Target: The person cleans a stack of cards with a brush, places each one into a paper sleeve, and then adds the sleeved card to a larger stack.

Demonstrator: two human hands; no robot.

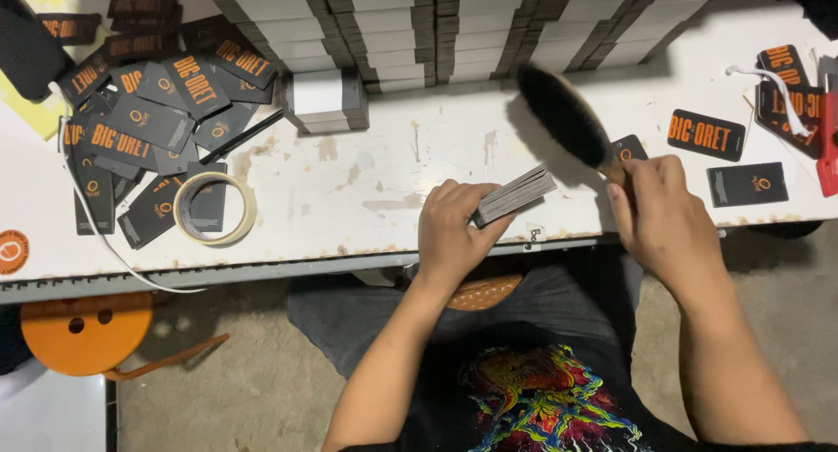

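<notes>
Fingers [454, 209] of my left hand [454, 238] closed around a stack of dark cards [515, 194], held edge-up just above the table [367, 181] edge. Right hand [659, 220] fingers wrapped tight on the handle of a brush [567, 120]; black bristle head tilted up and away, just beyond the stack, not touching it as far as I can tell. One dark tag [628, 146] lies under the brush handle. Left side of table: loose pile of dark tags with orange print [144, 120], tape roll [215, 208] lying flat on some of them, white cord [87, 216] trailing past. Banded bundle [325, 101] near centre. Rows of stacked bundles [436, 24] along far edge. Two single tags [729, 159] right of my right hand. Orange stool [87, 334] below the table on the left
</notes>
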